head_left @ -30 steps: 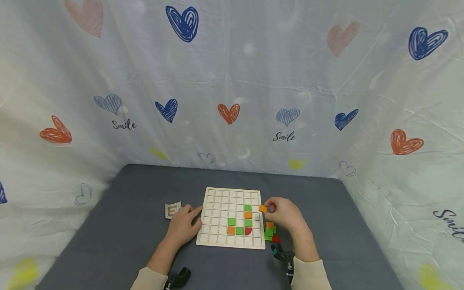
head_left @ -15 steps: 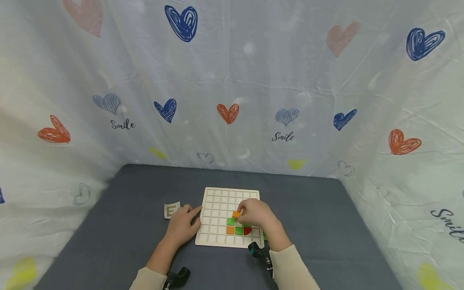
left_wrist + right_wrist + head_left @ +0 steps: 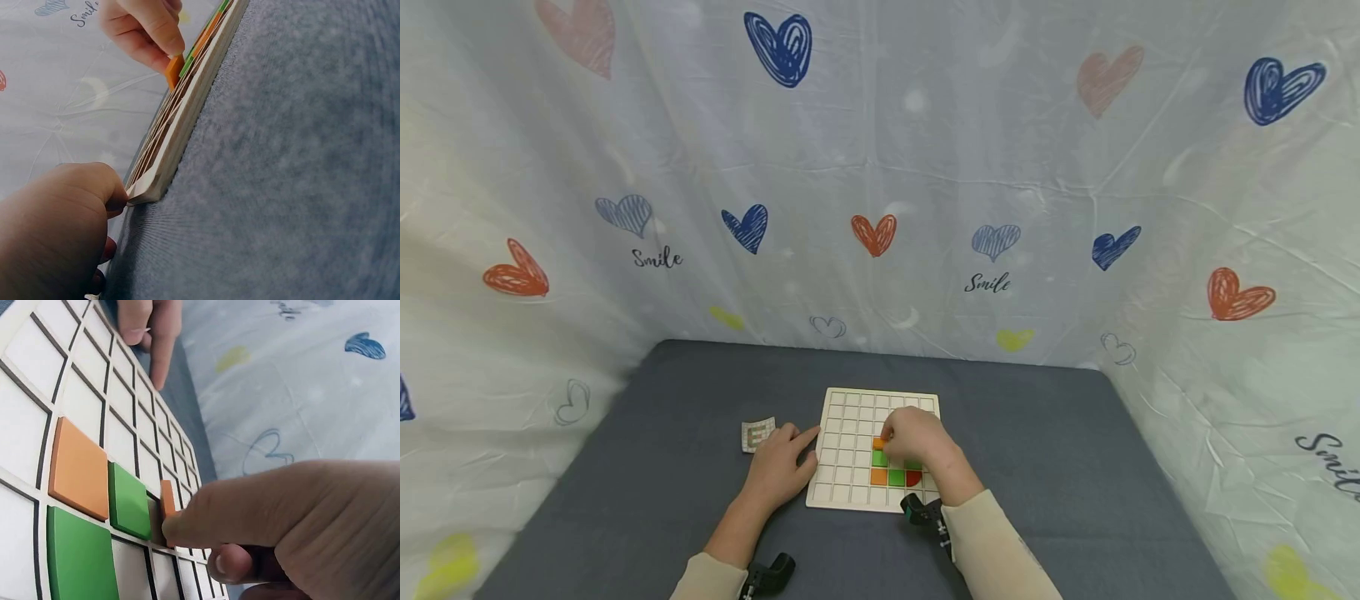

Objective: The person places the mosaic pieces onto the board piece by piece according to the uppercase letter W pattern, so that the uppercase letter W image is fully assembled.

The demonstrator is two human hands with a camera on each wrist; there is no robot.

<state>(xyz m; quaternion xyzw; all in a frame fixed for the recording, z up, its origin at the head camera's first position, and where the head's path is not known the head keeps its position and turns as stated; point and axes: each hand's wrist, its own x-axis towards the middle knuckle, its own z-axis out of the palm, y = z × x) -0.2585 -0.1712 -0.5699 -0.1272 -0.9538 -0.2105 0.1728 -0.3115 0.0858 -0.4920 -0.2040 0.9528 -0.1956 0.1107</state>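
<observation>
My right hand (image 3: 917, 435) pinches an orange square tile (image 3: 167, 500) between thumb and finger. The tile stands tilted at a cell of the wooden grid board (image 3: 848, 417), just beyond a green tile (image 3: 129, 500) in the right wrist view. Nearer on the board lie an orange tile (image 3: 878, 477), another green tile (image 3: 897, 477) and a red rounded piece (image 3: 913, 478). At the board's left edge my left hand (image 3: 775, 468) rests with its fingers loosely spread, its index fingertip touching the rim. The right hand covers part of the board's right side.
A small printed card (image 3: 756, 433) lies left of the board, beside the left hand. Grey cloth (image 3: 715, 383) covers the table. A curtain (image 3: 925, 150) patterned with hearts hangs behind and along the sides. Each wrist carries a black camera mount (image 3: 769, 573).
My right hand has carried the orange tile leftward from beyond the board's right edge to a cell above the green tile. Its arm now hides the loose tile pile. The left hand stays put.
</observation>
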